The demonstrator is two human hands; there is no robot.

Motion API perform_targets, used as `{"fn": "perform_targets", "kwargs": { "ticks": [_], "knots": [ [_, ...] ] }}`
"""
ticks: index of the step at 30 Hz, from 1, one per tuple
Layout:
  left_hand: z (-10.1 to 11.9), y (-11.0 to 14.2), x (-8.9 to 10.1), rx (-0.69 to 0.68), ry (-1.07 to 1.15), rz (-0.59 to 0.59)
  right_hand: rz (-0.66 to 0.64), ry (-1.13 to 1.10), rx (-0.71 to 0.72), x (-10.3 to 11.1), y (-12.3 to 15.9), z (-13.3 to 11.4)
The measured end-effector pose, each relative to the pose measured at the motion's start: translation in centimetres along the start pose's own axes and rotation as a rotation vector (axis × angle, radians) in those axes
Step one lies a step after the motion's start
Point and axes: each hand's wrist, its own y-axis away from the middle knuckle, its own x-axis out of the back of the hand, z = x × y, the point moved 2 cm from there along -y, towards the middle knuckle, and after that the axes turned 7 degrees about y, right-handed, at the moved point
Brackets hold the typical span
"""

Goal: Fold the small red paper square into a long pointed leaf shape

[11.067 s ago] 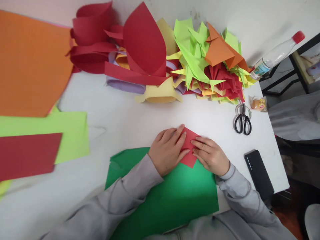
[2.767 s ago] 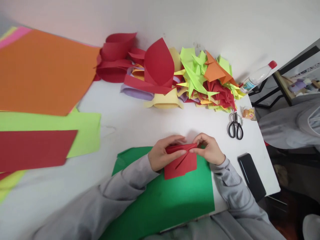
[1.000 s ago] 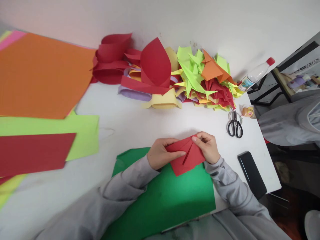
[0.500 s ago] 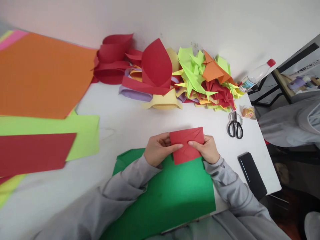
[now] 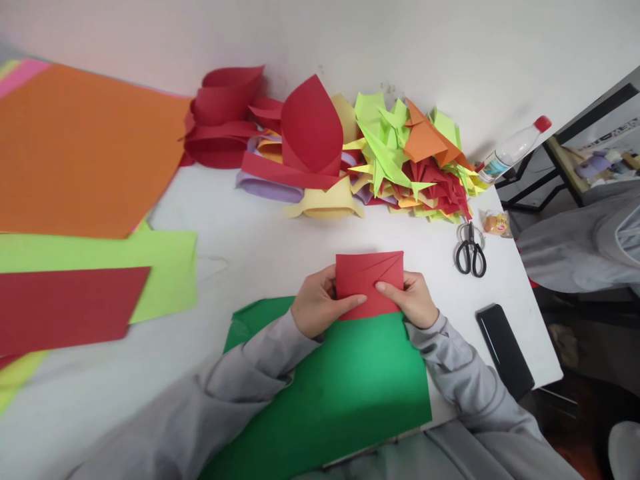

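White desk (image 5: 270, 240) stood against a pale wall (image 5: 425, 47), its far side crowded with paper. Folded red paper (image 5: 367, 277) was held upright-facing between two bare hands, near the middle of the desk, its lower edge overlapping the far edge of a green sheet (image 5: 345, 387) in view; could not tell whether the two touched. Creases ran diagonally across its face. Left hand (image 5: 317, 305): grip closed on the paper's left side, thumb flat over the front, fingers partly hidden behind. Right hand (image 5: 417, 300): grip likewise closed on the right side, thumb across the front. Both sleeves were grey.

To the left lay an orange sheet (image 5: 90, 153), a lime sheet (image 5: 173, 273) and a dark red sheet (image 5: 65, 310), overlapping. Along the wall, curled red paper (image 5: 225, 113) sat beside a heap of folded pieces (image 5: 395, 150), mostly lime, red and yellow. A red-capped bottle (image 5: 510, 153) leaned past the heap's right end. Black-handled scissors (image 5: 470, 257) lay just below, near a wrapped snack (image 5: 495, 223). Farther down the right side, a black phone (image 5: 505, 347) rested well apart from the scissors.
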Motion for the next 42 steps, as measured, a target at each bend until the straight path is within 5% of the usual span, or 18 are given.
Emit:
{"fn": "perform_targets", "kwargs": {
  "ticks": [8,16,23,26,30,32,38,42],
  "knots": [
    [0.0,0.0,-0.3,0.043,0.022,-0.102,0.140,-0.030,0.046,0.5,-0.1,-0.3],
    [0.6,0.1,-0.5,0.095,-0.004,0.016,0.350,0.068,0.140,-0.2,0.1,0.1],
    [0.8,0.4,-0.7,0.037,-0.196,0.015,0.380,0.085,0.140,-0.8,0.6,0.2],
    [0.9,0.3,-0.7,0.016,-0.161,0.031,0.300,0.032,0.127,-0.9,0.6,0.1],
    [1.2,0.2,-0.7,0.043,-0.121,0.050,-0.056,0.058,0.060,-1.1,0.4,0.0],
    [1.3,0.2,-0.8,0.040,-0.114,0.058,-0.130,0.094,0.058,-1.1,0.4,0.0],
    [1.0,0.3,-0.5,0.021,-0.137,0.155,0.012,0.107,0.079,-1.4,0.7,-0.1],
    [1.0,0.3,-0.4,0.010,-0.141,0.132,-0.003,0.103,0.092,-1.5,0.7,0.0]
  ]
}}
